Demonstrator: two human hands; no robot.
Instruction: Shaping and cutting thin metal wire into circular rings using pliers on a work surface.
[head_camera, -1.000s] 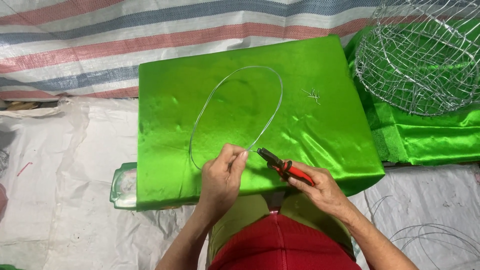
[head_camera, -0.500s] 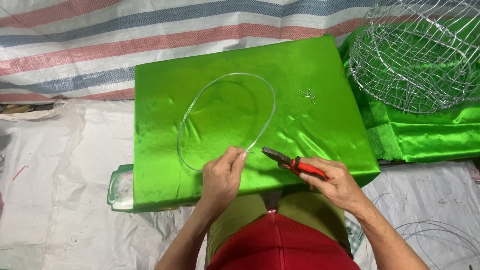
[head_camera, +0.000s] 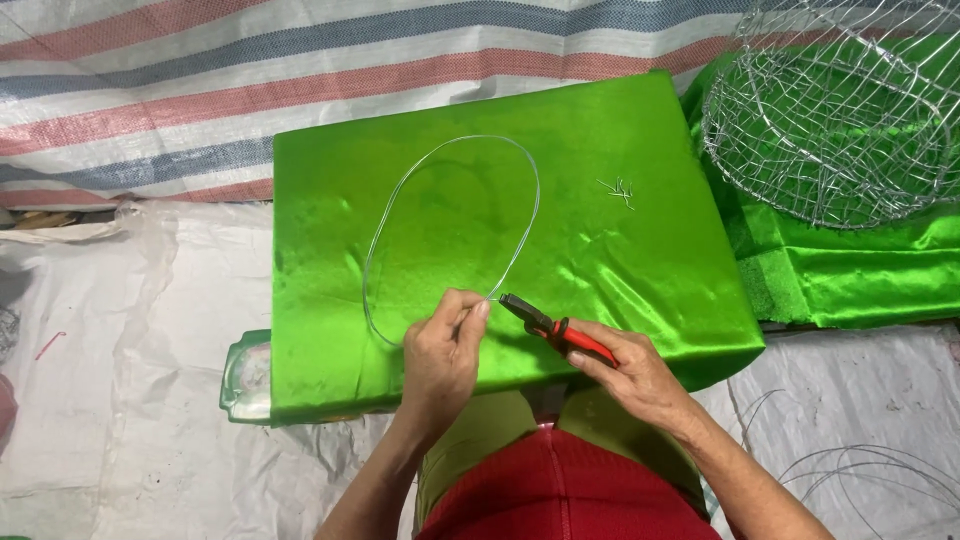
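A thin silver wire loop (head_camera: 530, 190), bent into an oval, lies on a box covered in shiny green cloth (head_camera: 650, 270). My left hand (head_camera: 440, 355) pinches the loop's near end where the wire ends meet. My right hand (head_camera: 630, 375) holds red-handled pliers (head_camera: 555, 330) whose dark jaws point at that same joint, just right of my left fingertips. A few short wire offcuts (head_camera: 620, 190) lie on the cloth to the right of the loop.
A wire mesh basket frame (head_camera: 830, 110) rests on a second green-covered block (head_camera: 850, 270) at the right. A striped tarp (head_camera: 300, 70) lies behind, white plastic sheeting (head_camera: 120, 380) covers the floor, and loose wire coils (head_camera: 870, 470) lie at the lower right.
The view has shifted slightly. The wire loop has turned a little on the cloth, while both hands stay at its near end with the pliers at the joint.
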